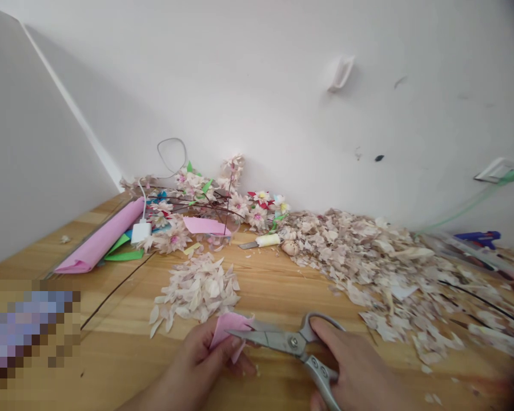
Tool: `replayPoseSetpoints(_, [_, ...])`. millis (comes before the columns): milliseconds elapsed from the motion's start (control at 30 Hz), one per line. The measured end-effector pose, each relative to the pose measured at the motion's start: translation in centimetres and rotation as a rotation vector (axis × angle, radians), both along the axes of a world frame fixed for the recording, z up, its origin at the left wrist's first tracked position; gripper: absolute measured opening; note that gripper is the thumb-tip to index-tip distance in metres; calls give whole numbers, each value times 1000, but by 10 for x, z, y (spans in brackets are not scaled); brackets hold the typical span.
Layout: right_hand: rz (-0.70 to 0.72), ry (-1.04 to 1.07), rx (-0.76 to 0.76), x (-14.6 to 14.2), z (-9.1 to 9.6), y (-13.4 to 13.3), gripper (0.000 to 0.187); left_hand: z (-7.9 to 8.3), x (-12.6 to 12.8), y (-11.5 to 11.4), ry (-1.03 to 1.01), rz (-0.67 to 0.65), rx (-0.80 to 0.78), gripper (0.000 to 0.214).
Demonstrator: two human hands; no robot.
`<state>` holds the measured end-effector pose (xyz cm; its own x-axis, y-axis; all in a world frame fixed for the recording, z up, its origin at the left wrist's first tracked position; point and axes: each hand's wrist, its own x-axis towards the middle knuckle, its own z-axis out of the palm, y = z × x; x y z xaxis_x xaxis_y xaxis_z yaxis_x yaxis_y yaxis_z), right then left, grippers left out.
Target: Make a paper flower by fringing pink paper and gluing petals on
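Note:
Pinched in my left hand [209,357] is a small folded piece of pink paper [226,328], near the front of the wooden table. My right hand [346,359] grips metal scissors [294,342] by the handles, with its fingers in the loops. The blades point left and lie across the pink paper, close to my left thumb. Just beyond my left hand is a small heap of pale petals [203,288]. How far apart the blades are at the paper is hard to see.
A large pile of pale dried petals or husks [360,251] covers the right side. Handmade flowers [197,194], a pink paper roll [100,237] and a white charger [141,232] lie at the back left. A knife [261,241] and a blue glue gun [480,238] lie farther right.

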<state>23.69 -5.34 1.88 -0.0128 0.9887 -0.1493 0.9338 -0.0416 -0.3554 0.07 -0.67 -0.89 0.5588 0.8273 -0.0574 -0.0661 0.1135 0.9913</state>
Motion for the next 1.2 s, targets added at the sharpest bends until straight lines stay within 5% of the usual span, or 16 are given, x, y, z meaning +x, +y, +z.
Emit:
replayPoseSetpoints(300, [17,-21,8,0,-1,-3,32,-1,0,0,13,3,7,32])
replayPoseSetpoints(467, [18,-10,18,1,1,-2,49,2,1,-1,12,17,5,32])
replayPoseSetpoints(867, [7,-39,19,-1,4,-2,31,3,-1,0,40,12,14,34])
replayPoseSetpoints(1200, [19,-36,-1,0,2,-3,47,-3,-1,-1,19,13,5,34])
